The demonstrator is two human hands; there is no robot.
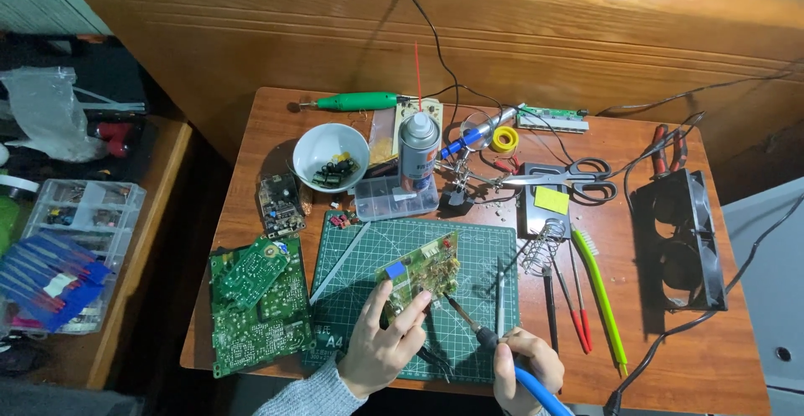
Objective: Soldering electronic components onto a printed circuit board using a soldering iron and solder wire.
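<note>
The left hand (381, 349) comes up from the bottom edge in a grey sleeve, wrist angled to the right, its fingers (410, 314) closed around the lower edge of a small circuit board (423, 271) and holding it tilted above the green cutting mat (481, 244). The right hand (526, 370) sits lower and to the right, curled shut around the blue handle of a soldering iron (481, 336), whose dark tip slants up and left until it is touching or just beside the board's lower right edge.

Left of the mat, larger green circuit boards (255, 303) lie stacked on the desk (670, 349). To the right lie a coiled iron stand (546, 244), red-handled tools (579, 320) and a green brush (601, 295). Farther back stand a spray can (418, 152), a white bowl (311, 150) holding small parts, a clear compartment box (394, 198), scissors (578, 180) and a black fan (687, 240).
</note>
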